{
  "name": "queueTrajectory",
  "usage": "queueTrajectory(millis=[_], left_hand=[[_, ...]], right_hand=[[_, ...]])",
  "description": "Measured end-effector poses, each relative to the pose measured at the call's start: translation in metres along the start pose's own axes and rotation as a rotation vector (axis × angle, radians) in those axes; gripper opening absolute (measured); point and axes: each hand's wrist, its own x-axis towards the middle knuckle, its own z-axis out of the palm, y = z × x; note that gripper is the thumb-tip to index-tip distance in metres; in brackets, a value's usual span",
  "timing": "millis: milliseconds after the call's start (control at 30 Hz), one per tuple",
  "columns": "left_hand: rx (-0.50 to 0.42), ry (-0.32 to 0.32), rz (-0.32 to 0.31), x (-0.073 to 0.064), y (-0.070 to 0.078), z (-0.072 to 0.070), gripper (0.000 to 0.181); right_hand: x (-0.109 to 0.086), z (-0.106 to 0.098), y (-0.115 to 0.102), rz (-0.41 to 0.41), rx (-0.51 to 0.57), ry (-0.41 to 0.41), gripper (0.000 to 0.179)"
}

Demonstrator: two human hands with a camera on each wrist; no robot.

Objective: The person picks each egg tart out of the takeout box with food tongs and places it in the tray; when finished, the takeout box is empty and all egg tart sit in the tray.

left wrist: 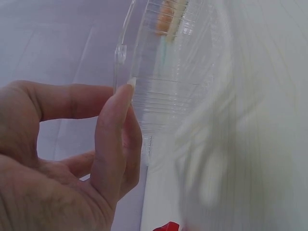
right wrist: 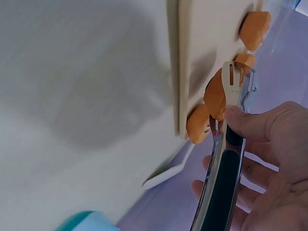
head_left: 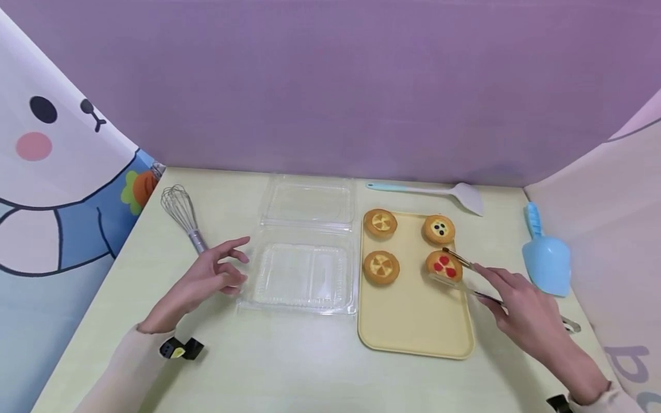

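My right hand (head_left: 527, 310) grips metal tongs (right wrist: 220, 187) with dark handle grips. Between the tongs' ends is a round tart with red topping (head_left: 445, 264), over the right side of the beige tray (head_left: 413, 327); in the right wrist view a shadow falls on the tray beside it. A tart with dark dots (head_left: 439, 229) sits just behind. Two tarts with wedge-patterned tops, one in back (head_left: 380, 222) and one in front (head_left: 381, 267), are on the tray's left. My left hand (head_left: 209, 272), fingers loosely bent, hovers at the left edge of an opened clear plastic container (head_left: 299, 310).
A wire whisk (head_left: 181, 212) lies beyond my left hand. Behind the tray is a spatula (head_left: 467, 198) with a pale blue handle. A blue scoop (head_left: 547, 264) lies at the right edge of the table. A purple backdrop (head_left: 330, 86) rises at the back.
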Motion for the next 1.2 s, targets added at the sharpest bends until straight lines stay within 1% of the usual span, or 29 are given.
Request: queueTrajectory(millis=[167, 367, 500, 733, 933, 1033, 1200], left_hand=[[0.005, 0.006, -0.005, 0.001, 0.000, 0.001, 0.086], [0.017, 0.007, -0.007, 0.002, 0.000, 0.001, 0.086], [0.021, 0.006, -0.003, 0.003, 0.000, 0.001, 0.085], [0.018, 0.010, -0.002, 0.003, -0.001, 0.001, 0.085], [0.016, 0.012, 0.000, 0.003, -0.001, 0.001, 0.086], [0.016, 0.015, -0.010, 0.002, -0.001, 0.001, 0.086], [0.015, 0.013, -0.004, 0.003, -0.001, 0.000, 0.086]], right_hand=[[-0.006, 0.005, -0.002, 0.047, 0.013, -0.048, 0.066], [-0.010, 0.008, -0.002, 0.069, 0.019, -0.061, 0.066], [-0.011, 0.009, -0.001, 0.068, 0.020, -0.055, 0.066], [-0.009, 0.011, 0.001, 0.043, 0.016, -0.030, 0.068], [-0.009, 0.011, 0.002, 0.052, 0.018, -0.044, 0.068], [-0.010, 0.012, 0.002, 0.051, 0.022, -0.050, 0.068], [-0.010, 0.013, 0.003, 0.041, 0.022, -0.044, 0.069]])
